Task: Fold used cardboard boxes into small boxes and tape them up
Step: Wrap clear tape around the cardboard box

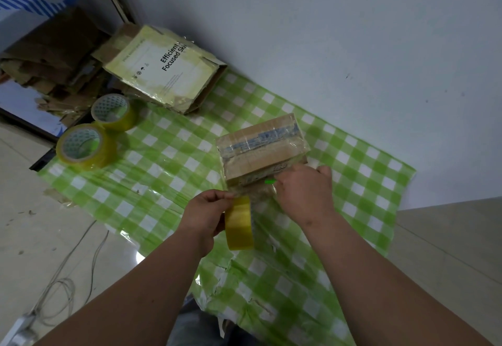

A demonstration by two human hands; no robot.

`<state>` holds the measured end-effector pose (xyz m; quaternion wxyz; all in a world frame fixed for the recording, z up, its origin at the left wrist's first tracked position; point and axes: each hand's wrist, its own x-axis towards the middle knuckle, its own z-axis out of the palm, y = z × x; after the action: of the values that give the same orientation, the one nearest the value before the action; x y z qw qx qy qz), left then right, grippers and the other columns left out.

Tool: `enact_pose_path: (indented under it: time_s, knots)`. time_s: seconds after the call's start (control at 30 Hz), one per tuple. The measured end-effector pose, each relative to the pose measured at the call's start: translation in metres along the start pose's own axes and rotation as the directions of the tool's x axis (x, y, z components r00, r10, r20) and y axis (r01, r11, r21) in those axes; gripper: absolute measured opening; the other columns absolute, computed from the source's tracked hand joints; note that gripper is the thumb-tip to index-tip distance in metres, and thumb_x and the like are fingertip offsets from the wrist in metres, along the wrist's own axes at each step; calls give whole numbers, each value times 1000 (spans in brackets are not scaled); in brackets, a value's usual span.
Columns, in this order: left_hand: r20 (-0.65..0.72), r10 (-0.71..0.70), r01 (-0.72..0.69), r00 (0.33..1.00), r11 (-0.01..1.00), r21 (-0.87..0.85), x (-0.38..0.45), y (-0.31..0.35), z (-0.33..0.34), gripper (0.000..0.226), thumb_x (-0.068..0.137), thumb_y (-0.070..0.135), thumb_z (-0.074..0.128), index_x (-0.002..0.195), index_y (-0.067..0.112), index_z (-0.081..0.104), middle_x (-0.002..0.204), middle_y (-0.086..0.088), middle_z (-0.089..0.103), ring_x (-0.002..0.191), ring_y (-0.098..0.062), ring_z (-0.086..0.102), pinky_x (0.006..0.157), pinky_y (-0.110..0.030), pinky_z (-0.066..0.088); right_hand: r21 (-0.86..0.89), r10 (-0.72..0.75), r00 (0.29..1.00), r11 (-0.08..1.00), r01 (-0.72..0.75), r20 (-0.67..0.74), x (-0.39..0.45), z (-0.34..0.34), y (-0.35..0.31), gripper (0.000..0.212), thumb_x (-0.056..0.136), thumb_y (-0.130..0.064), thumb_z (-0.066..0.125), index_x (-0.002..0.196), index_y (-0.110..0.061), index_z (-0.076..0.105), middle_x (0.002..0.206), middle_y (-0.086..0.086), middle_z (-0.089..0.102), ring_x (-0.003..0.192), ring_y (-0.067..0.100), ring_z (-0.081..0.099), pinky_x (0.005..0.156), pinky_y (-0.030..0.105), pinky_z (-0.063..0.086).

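Head view: with left hand (207,211) curled round the yellow tape roll (239,223) just below the small box (262,148), keep the strip taut; with right hand (304,192), fingers closed on a green-tipped cutter (270,181) at the box's near edge, slice cleanly, then press the end flat.

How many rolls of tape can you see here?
3. One roll is held in the left hand near the small box; two spare rolls lie together at the checked cloth's far left edge. Others may be hidden.
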<state>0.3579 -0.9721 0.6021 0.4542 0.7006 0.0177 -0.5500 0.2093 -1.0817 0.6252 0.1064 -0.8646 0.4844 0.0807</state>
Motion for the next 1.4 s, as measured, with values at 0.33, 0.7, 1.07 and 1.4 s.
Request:
enact_pose_path:
  time_s: [0.33,0.7,1.07,1.4]
  knots:
    - [45,-50,49,998,999,19,-1,1,1,13,89,-1,63,91,11,69,79,-2,69,57,-16,60,46,-23,48,190,210,906,937,-294,367,-21,56,6,40,98,-21,38,129,-38,56,126,-3,60,117,23,53,97,43,26]
    - [80,-35,32,996,999,40,-2,-3,-1,11,90,1,63,95,9,68,88,-10,69,64,-20,62,53,-26,51,772,137,941,542,-332,308,-10,37,-45,14,82,-37,70,69,-38,65,82,-18,67,92,13,64,99,52,44]
    - [189,707,-544,682,318,776,4,11,-18,70,85,37,73,146,40,39,148,-6,31,113,-21,52,87,-37,51,770,155,952,561,-303,262,-13,42,-49,25,88,-30,67,66,-40,61,79,-17,66,88,17,64,93,53,47]
    - [462,647,-591,607,-20,806,32,32,-20,51,85,26,75,134,22,60,138,-7,36,84,-23,59,76,-37,55,891,213,930,286,-354,301,-28,37,-33,18,97,-15,59,80,-20,61,96,-16,66,85,10,60,66,16,44]
